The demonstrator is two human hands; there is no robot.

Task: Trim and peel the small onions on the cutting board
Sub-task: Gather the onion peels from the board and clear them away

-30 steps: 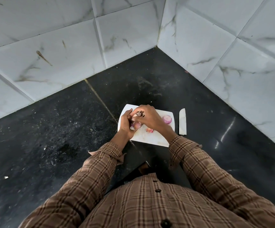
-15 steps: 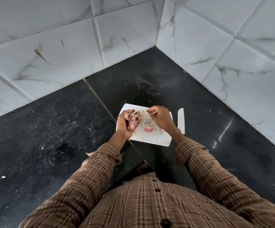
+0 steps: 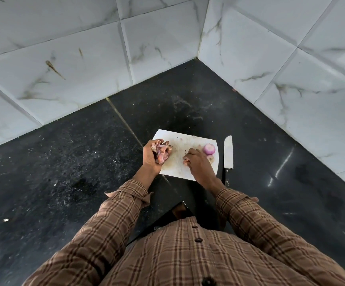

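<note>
A white cutting board (image 3: 179, 141) lies on the black counter. My left hand (image 3: 152, 156) hovers over the board's left edge, curled around a bunch of pinkish onion peels (image 3: 161, 152). My right hand (image 3: 196, 159) rests low on the board's middle, fingertips pinching a small pink scrap (image 3: 186, 161). A peeled purple onion (image 3: 209, 149) sits at the board's right side, with a paler onion piece (image 3: 210, 157) just in front of it, partly hidden by my right hand.
A knife (image 3: 228, 152) with a pale blade lies on the counter right of the board, blade pointing away from me. White marble-tiled walls meet in a corner behind. The dark counter (image 3: 64, 162) spreads wide to the left and right.
My hands have separated. The right hand dropped from the left hand down onto the board and picked at a scrap; the left hand stays closed on the peels. The peeled onion is uncovered again.
</note>
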